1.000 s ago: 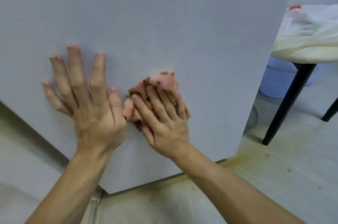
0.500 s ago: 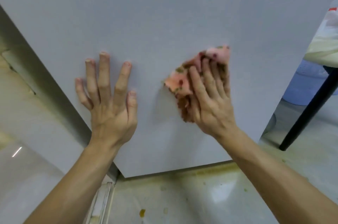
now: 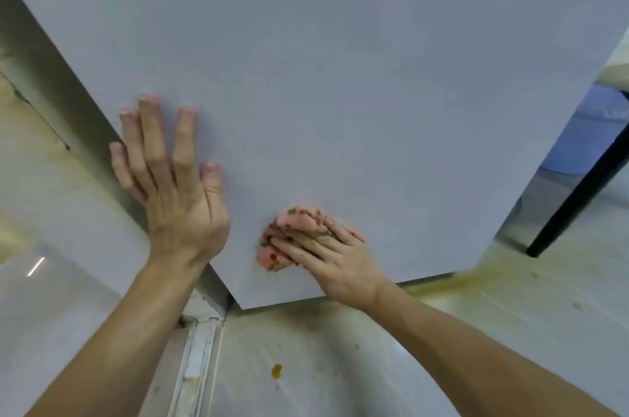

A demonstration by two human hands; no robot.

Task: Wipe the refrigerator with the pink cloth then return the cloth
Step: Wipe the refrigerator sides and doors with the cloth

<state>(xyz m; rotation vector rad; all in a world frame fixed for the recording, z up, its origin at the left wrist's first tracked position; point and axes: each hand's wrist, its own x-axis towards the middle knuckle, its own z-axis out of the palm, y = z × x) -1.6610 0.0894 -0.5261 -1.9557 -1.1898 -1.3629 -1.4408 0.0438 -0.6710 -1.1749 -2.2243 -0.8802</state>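
Observation:
The refrigerator (image 3: pixel 340 76) shows as a broad pale grey flat panel filling the upper view. My left hand (image 3: pixel 173 188) lies flat on it near its left edge, fingers straight and spread. The pink cloth (image 3: pixel 289 239), dotted with red and green, is bunched low on the panel. My right hand (image 3: pixel 326 253) presses the cloth against the panel close to the bottom edge, fingers laid over it and pointing left. Most of the cloth is hidden under that hand.
A black table leg (image 3: pixel 578 198) slants down at the right, with a pale blue bin (image 3: pixel 578 130) behind it. The stained floor (image 3: pixel 340 365) lies below, crossed by a metal door track (image 3: pixel 197 365). A grey wall strip (image 3: pixel 51 103) runs left of the refrigerator.
My right hand has swept the cloth from the upper right down to the panel's lower edge. My left hand stays flat on the panel. The camera has shifted slightly.

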